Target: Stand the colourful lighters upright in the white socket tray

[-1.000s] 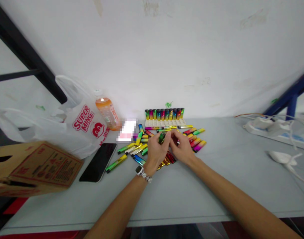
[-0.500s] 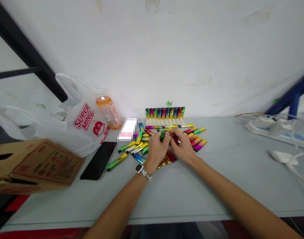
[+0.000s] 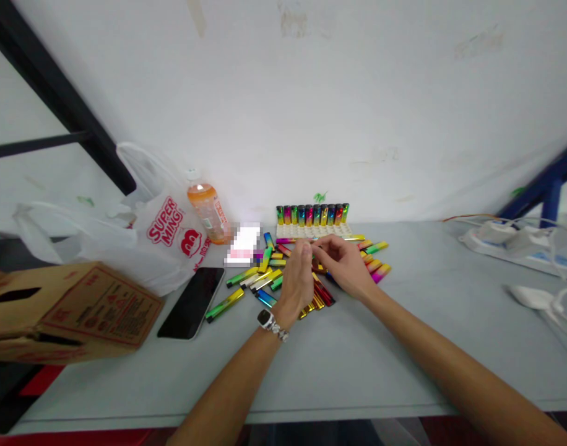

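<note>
My left hand, a watch on its wrist, and my right hand meet fingertip to fingertip above a loose pile of colourful lighters. Both hands are closed in a pinch just in front of the white tray. What the fingers hold is hidden. A row of several lighters stands upright in the tray against the wall. More loose lighters lie to the right of my right hand.
A black phone lies left of the pile, beside a cardboard box. Behind them are a white plastic bag and an orange drink bottle. A power strip and a white cable lie at the right.
Both hands have moved a little away from me toward the tray. The green lighter seen in my left fingers earlier no longer shows. The view shifted slightly.
</note>
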A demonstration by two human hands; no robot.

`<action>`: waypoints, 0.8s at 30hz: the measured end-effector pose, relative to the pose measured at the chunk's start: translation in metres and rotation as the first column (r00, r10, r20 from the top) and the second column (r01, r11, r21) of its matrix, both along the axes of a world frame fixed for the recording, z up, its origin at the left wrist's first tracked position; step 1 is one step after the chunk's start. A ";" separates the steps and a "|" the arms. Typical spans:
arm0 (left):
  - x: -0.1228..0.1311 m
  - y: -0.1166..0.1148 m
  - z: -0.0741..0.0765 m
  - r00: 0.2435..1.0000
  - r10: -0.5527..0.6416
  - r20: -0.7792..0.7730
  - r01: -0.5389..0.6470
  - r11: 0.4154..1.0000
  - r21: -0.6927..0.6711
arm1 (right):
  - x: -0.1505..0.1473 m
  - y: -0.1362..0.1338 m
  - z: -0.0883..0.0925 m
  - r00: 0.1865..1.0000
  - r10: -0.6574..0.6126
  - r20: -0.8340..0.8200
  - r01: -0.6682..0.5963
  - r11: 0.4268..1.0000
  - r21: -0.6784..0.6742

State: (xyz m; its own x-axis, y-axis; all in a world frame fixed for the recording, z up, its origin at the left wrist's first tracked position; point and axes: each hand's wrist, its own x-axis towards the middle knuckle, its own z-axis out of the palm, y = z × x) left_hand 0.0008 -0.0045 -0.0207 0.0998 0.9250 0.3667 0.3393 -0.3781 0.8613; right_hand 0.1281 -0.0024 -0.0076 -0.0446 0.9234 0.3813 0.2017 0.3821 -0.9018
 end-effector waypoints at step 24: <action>-0.041 0.009 0.003 0.751 -0.028 -0.659 0.115 0.989 0.090 | -0.011 0.158 0.046 0.463 -0.147 0.874 -0.163 0.955 0.247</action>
